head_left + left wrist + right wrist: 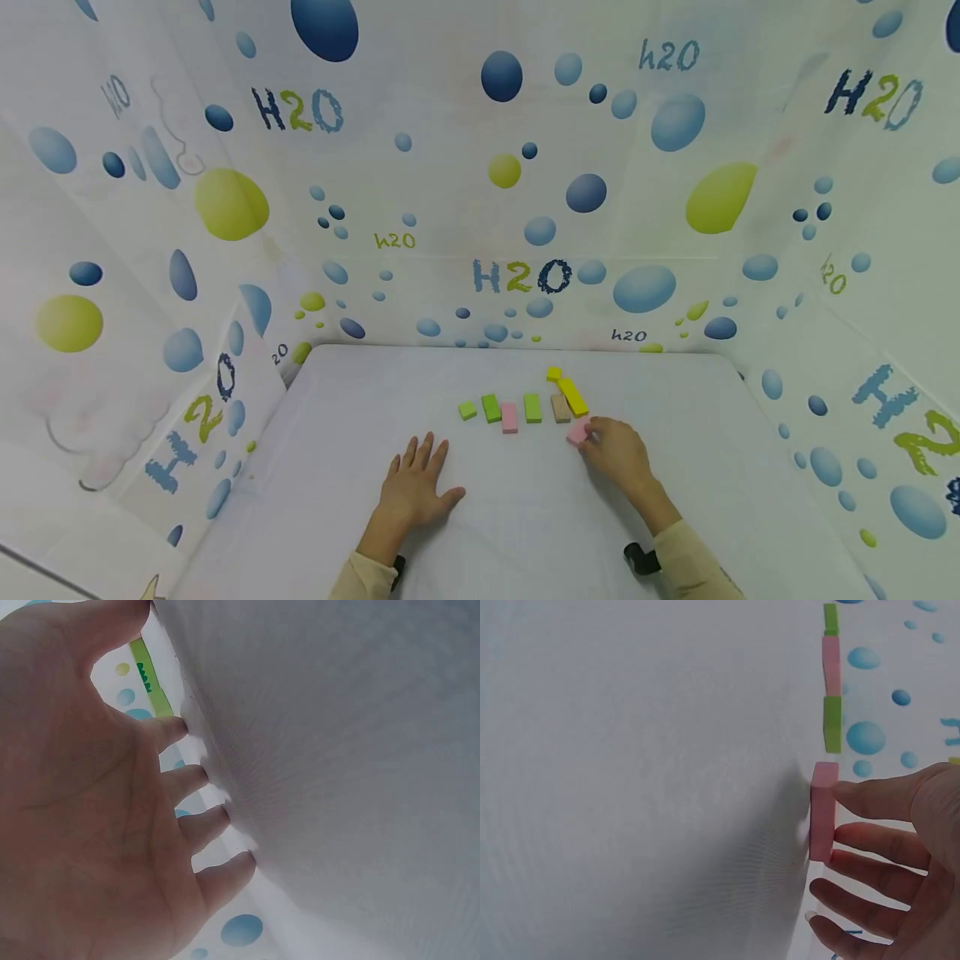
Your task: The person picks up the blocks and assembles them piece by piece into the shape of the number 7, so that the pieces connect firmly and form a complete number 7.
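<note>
My right hand pinches a pink block between thumb and fingers at the right end of a row of small blocks. In the head view this pink block lies slanted close over the white tabletop. Just behind it are a tan block and a long yellow block, with a small yellow block at the latter's far end. My left hand rests on the tabletop, fingers spread, holding nothing. Its palm fills much of the left wrist view.
Leftward in the row lie a green block, another pink block, a second green block and a shorter green one. White sheets printed with bubbles and "H2O" surround the table. A black wrist device sits under the right sleeve.
</note>
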Demonstrator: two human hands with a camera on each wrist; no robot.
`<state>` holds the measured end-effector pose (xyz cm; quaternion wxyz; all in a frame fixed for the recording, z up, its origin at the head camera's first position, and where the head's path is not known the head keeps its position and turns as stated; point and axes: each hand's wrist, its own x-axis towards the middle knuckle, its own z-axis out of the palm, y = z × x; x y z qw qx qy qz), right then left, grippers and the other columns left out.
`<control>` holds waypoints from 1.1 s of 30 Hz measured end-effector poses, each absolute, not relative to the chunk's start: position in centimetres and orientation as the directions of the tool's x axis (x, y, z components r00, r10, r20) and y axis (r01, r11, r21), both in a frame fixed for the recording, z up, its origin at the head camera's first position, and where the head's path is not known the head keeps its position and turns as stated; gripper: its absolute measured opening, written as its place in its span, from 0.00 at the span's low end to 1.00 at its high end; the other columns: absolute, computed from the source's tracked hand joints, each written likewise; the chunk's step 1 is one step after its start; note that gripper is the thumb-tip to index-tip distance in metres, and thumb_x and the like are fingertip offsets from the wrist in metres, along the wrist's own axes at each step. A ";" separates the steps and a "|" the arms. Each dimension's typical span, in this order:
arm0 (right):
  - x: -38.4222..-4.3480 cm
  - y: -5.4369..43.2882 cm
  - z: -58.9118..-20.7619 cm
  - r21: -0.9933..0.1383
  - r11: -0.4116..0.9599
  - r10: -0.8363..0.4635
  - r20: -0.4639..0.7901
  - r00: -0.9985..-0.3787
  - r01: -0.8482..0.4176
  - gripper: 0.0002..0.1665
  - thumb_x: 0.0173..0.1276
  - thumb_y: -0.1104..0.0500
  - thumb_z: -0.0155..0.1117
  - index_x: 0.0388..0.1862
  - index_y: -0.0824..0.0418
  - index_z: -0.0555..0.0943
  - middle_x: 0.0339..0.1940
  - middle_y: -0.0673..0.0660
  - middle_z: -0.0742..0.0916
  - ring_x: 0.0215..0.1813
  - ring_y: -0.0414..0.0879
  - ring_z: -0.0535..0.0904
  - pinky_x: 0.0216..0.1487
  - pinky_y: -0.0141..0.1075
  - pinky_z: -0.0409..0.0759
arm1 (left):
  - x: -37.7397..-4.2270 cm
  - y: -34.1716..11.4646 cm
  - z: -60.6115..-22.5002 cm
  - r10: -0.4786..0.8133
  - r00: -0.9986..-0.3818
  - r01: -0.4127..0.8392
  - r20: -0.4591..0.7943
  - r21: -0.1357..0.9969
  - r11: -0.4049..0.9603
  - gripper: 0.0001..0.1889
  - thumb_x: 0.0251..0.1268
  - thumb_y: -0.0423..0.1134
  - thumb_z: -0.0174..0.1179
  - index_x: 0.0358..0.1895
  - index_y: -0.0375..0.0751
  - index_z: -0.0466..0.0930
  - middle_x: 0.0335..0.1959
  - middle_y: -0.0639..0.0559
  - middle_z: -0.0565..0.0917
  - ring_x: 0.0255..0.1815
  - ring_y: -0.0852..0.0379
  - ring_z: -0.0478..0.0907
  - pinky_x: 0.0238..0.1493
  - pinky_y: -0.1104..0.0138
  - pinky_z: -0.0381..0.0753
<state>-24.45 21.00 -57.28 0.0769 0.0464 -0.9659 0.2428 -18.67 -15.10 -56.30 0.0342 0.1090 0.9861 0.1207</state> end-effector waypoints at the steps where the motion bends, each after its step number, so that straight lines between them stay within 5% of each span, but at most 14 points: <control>1: -24.4 20.9 -57.3 -0.461 0.877 -0.058 0.171 -0.984 -0.132 0.21 0.64 0.56 0.78 0.53 0.66 0.88 0.56 0.64 0.89 0.59 0.63 0.84 0.60 0.59 0.81 | -18.6 -15.1 -56.3 0.224 -0.974 0.208 -0.037 0.247 0.946 0.45 0.67 0.66 0.62 0.78 0.40 0.67 0.81 0.35 0.62 0.81 0.31 0.55 0.76 0.35 0.59; 33: -21.9 18.5 -57.3 -0.463 0.855 -0.171 0.172 -0.970 -0.233 0.17 0.61 0.58 0.80 0.47 0.62 0.91 0.55 0.60 0.90 0.59 0.61 0.85 0.61 0.58 0.81 | -19.7 -15.8 -59.3 0.227 -0.973 0.228 0.031 0.206 0.952 0.46 0.64 0.69 0.61 0.78 0.42 0.67 0.81 0.37 0.63 0.81 0.32 0.57 0.75 0.36 0.61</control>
